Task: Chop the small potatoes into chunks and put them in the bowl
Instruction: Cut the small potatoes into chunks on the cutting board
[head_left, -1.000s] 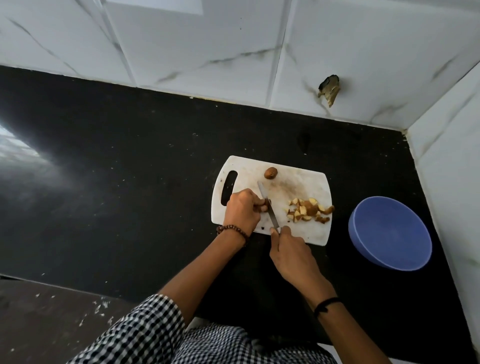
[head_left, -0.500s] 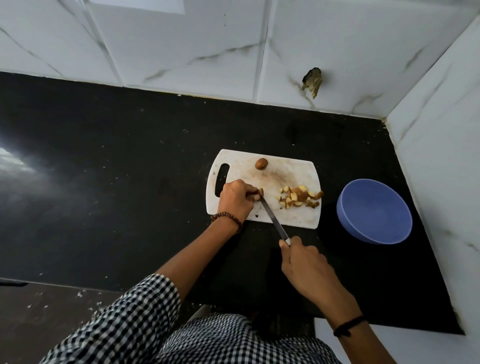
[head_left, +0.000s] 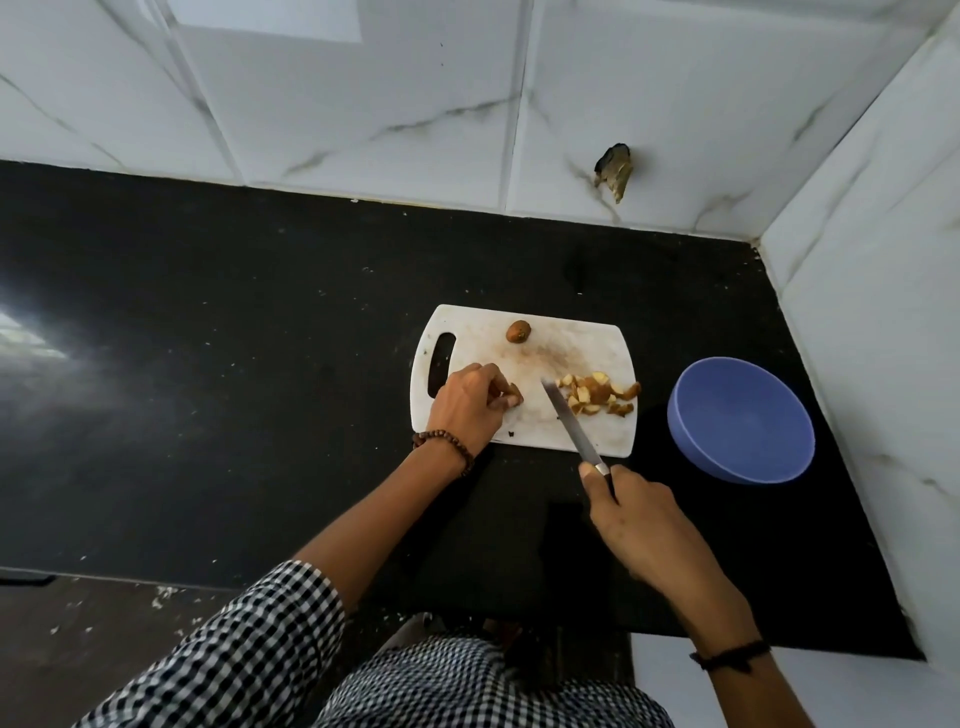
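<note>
A white cutting board (head_left: 582, 431) lies on the black counter. My left hand (head_left: 467, 408) rests on the board's left part and pinches a small potato piece (head_left: 513, 396) at its fingertips. My right hand (head_left: 631, 514) grips the handle of a knife (head_left: 569, 423) in front of the board; the blade slants up over the board, its tip beside a pile of potato chunks (head_left: 597, 400) on the board's right side. One whole small potato (head_left: 518, 331) sits near the board's far edge. An empty blue bowl (head_left: 740, 421) stands to the right of the board.
White marble-look tiled walls close off the back and right of the black counter (head_left: 234, 338), with a chipped hole in the back wall (head_left: 613, 169). The counter's front edge runs below my arms.
The knife blade has moved right, away from the piece under my left hand and toward the chunk pile. My right hand has drawn back off the board. The left hand stays put.
</note>
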